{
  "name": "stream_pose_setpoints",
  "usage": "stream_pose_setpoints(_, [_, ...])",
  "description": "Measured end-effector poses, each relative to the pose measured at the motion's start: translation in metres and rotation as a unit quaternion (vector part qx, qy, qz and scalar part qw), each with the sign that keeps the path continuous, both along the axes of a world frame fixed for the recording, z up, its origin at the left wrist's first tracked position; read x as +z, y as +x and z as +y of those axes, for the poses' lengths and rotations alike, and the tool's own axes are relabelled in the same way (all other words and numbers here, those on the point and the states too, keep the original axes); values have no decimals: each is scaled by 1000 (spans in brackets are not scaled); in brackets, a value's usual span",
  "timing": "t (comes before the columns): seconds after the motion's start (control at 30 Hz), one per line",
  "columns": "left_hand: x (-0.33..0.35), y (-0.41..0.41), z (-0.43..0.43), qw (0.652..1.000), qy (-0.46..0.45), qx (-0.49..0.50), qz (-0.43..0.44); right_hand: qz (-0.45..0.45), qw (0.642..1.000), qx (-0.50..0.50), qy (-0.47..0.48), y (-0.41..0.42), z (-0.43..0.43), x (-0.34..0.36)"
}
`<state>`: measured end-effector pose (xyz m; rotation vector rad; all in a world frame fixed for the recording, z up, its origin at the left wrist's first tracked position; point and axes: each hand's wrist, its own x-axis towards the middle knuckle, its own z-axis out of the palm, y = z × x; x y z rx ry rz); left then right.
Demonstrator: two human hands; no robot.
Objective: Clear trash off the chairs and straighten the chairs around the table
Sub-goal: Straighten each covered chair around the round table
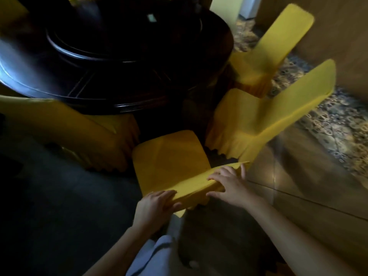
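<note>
Yellow-covered near chair [171,156] stands just in front of the dark round surface [111,62]. Left hand [155,208] holds a closed grip on its backrest's left end; right hand [233,184] clasps the right end. Two more covered chairs [256,120] stand right of the surface.

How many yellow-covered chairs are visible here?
4, plainly: one under both hands, one left of it, two to the right, near and far. Yellow scraps at the top edge may be more.
</note>
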<state>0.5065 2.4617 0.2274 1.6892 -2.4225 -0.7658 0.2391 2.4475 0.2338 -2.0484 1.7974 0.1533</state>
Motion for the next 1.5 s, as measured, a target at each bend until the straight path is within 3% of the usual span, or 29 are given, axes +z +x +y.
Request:
stream_pose_setpoints(0.37, [-3, 19, -41, 999, -11, -9, -30, 1, 998, 46, -41, 10, -26, -7])
stream_pose_setpoints(0.57, [-2, 53, -63, 997, 47, 28, -48, -20, 995, 59, -83, 42, -30, -10])
stream_pose_setpoints(0.77, [15, 54, -90, 997, 1, 55, -55, -30, 991, 49, -121, 47, -58, -2])
stream_pose_setpoints(0.93, [22, 69, -105, 996, 1, 62, -69, -11, 989, 92, -118, 60, -62, -1])
stream_pose_setpoints(1.13, [5, 104, -83, 992, 64, 55, -93, -18, 986, 143, -86, 80, -52, -10])
stream_pose_setpoints(1.5, [-3, 71, -144, 994, 25, 75, -73, -22, 995, 67, -74, 57, -125, 1])
